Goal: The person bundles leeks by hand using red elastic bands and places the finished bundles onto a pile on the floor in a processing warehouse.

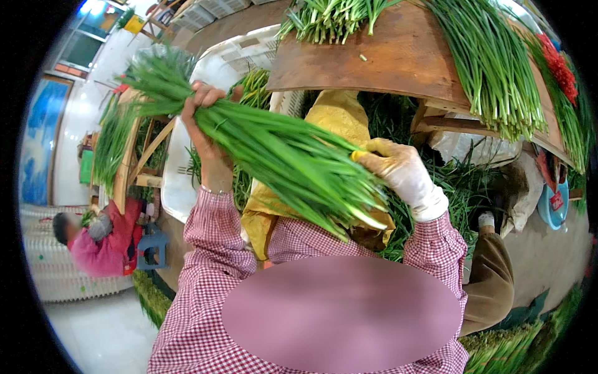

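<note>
Chives fill the middle of the view: a thick bundle of long green chives (280, 159) is held up in the air, slanting from the leafy tips at upper left down to the pale cut ends at lower right, just above the person's lap. The left hand (208, 134), bare, is wrapped around the bundle near its leafy half, fingers curled tight over the top so the stalks stay gathered and do not fan apart. The right hand (405, 171), in a pale glove, closes on the lower part near the root ends, and a small yellow band or tie (358, 156) shows at its fingertips, right against the stalks; whether it already circles the bundle cannot be told. Holding at two points keeps the long, limp stems straight and aligned. A yellow apron (336, 121) lies under the bundle. Ahead, a wooden desk (386, 56) carries more loose chives (492, 68) laid side by side with ends hanging over the edge, within easy reach. White plastic crates (230, 59) stand behind on the left, and another person in a pink top (103, 243) crouches well apart at far left.
</note>
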The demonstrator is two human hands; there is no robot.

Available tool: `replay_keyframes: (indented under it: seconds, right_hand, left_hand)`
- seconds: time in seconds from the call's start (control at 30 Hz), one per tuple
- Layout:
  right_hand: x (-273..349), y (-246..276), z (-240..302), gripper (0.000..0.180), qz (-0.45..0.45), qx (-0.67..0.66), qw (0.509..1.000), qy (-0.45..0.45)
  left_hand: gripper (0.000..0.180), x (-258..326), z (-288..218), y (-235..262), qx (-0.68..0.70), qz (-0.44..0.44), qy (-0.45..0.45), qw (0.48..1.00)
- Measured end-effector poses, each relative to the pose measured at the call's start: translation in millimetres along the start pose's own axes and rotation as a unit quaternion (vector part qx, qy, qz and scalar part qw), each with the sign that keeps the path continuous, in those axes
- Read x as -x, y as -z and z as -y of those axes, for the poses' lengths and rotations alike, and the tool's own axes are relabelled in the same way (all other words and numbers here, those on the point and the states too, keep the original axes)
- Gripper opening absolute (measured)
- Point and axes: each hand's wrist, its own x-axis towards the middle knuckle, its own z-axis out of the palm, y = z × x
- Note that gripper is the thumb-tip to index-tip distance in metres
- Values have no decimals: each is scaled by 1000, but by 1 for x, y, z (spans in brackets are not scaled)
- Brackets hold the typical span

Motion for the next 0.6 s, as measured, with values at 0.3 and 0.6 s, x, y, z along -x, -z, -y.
replay_keyframes:
  seconds: [0.3, 0.6]
  right_hand:
    - [30, 9, -50, 35, -70, -176, 949, -251]
    - [59, -3, -44, 55, -135, -235, 959, -79]
  left_hand:
    - [13, -17, 12, 40, -135, -123, 71, 981]
    - [22, -17, -8, 66, -305, -251, -33, 918]
